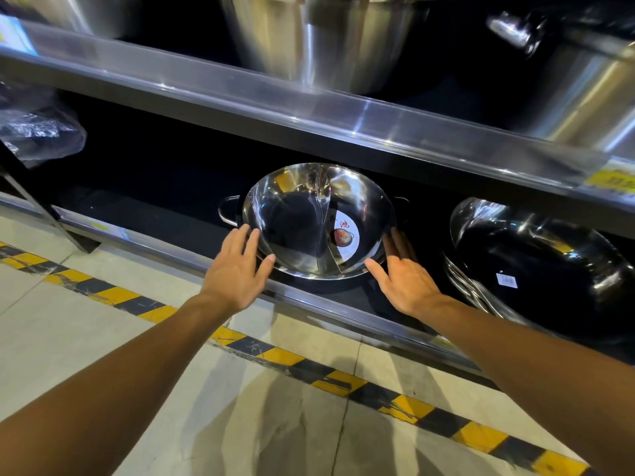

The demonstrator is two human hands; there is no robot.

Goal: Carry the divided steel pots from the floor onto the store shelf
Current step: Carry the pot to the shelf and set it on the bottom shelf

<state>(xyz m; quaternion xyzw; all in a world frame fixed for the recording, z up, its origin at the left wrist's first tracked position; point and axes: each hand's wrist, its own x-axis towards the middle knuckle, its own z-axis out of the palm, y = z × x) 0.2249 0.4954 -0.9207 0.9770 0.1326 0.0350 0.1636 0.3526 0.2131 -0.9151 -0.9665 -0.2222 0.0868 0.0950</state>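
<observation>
A shiny divided steel pot with an S-shaped partition, a round label in its right half and side loop handles sits tilted on the bottom shelf. My left hand lies flat against the pot's left rim, fingers spread. At the pot's right rim my right hand rests with fingers spread. Neither hand grips the pot.
A stack of steel woks or pots lies to the right on the same shelf. Large steel bowls stand on the shelf above. A plastic-wrapped item sits at the left. Yellow-black hazard tape crosses the tiled floor.
</observation>
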